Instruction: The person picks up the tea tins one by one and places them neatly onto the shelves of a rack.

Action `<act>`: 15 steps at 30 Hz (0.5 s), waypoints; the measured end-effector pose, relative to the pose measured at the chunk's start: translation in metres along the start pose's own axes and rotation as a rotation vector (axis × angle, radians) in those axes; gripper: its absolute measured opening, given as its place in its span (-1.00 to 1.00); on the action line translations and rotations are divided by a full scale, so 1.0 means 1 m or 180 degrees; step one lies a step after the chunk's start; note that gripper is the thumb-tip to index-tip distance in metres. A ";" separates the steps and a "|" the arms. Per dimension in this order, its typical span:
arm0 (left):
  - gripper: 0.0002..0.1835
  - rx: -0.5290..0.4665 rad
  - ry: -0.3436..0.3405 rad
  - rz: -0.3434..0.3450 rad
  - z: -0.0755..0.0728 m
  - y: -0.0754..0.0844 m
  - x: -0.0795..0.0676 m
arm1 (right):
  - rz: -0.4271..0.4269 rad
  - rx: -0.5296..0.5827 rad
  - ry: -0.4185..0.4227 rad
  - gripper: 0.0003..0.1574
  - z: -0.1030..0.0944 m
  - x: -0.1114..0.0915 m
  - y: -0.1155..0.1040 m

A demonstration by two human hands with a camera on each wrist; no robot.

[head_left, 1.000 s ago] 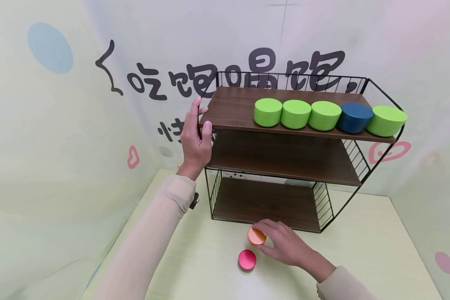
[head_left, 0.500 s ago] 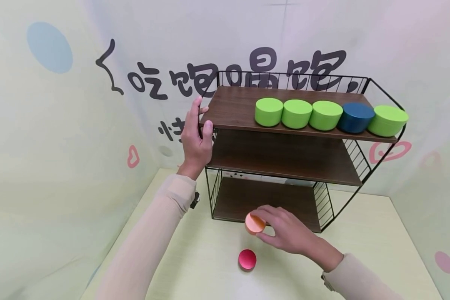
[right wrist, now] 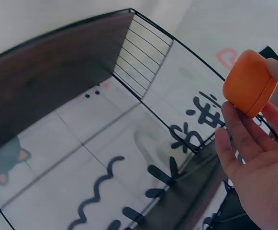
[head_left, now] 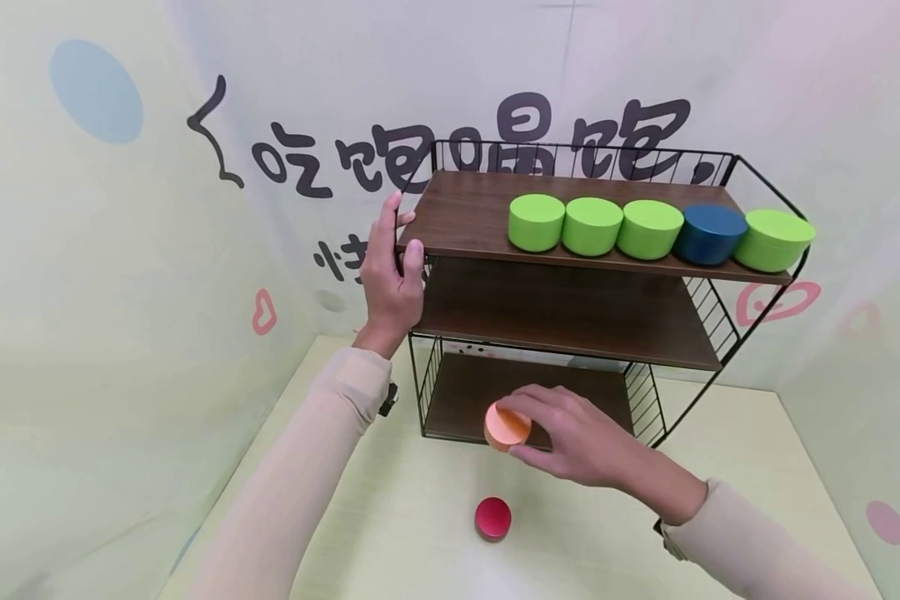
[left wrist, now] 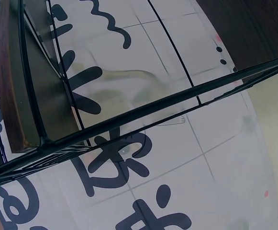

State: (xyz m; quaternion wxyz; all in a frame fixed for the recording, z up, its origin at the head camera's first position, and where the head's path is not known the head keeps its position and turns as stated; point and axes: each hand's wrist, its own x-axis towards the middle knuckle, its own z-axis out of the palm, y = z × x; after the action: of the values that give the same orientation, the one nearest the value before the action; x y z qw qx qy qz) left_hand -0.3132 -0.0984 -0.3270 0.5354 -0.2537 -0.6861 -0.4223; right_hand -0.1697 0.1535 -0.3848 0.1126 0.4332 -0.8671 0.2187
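My right hand (head_left: 581, 433) pinches a round orange tin (head_left: 506, 427) between thumb and fingers, above the table near the front of the bottom shelf board. From the right wrist view, the orange tin (right wrist: 249, 84) shows its smooth base and lid seam. My left hand (head_left: 392, 279) grips the left side of a three-tier shelf rack (head_left: 562, 312) at its top board, thumb in front and fingers behind the black wire. In the left wrist view only a sliver of that hand shows, beside the rack's wire frame (left wrist: 143, 108). A red round tin (head_left: 492, 518) stands on the table below the orange one.
Along the right part of the top board stand several green tins (head_left: 536, 222) in a row with one blue tin (head_left: 711, 234) among them. The pale table (head_left: 390, 517) runs to printed fabric walls at the left, back and right.
My right hand has lifted the orange tin off the table and moved it up and slightly left, toward the bottom shelf board. The left hand and the red tin stay put.
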 end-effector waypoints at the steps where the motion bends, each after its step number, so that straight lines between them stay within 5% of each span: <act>1: -0.41 -0.0003 0.0004 0.0002 0.000 0.000 0.000 | -0.0008 -0.0016 0.0005 -0.40 -0.004 0.002 -0.001; 15: -0.41 -0.0026 0.0004 -0.0015 -0.001 0.000 0.000 | -0.0229 -0.0132 0.0324 -0.30 -0.061 0.032 -0.010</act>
State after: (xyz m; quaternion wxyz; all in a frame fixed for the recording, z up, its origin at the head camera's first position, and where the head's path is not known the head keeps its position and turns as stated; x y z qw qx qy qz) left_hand -0.3132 -0.0990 -0.3266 0.5337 -0.2541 -0.6846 -0.4265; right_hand -0.1804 0.1552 -0.3164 0.1733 0.4500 -0.8484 0.2182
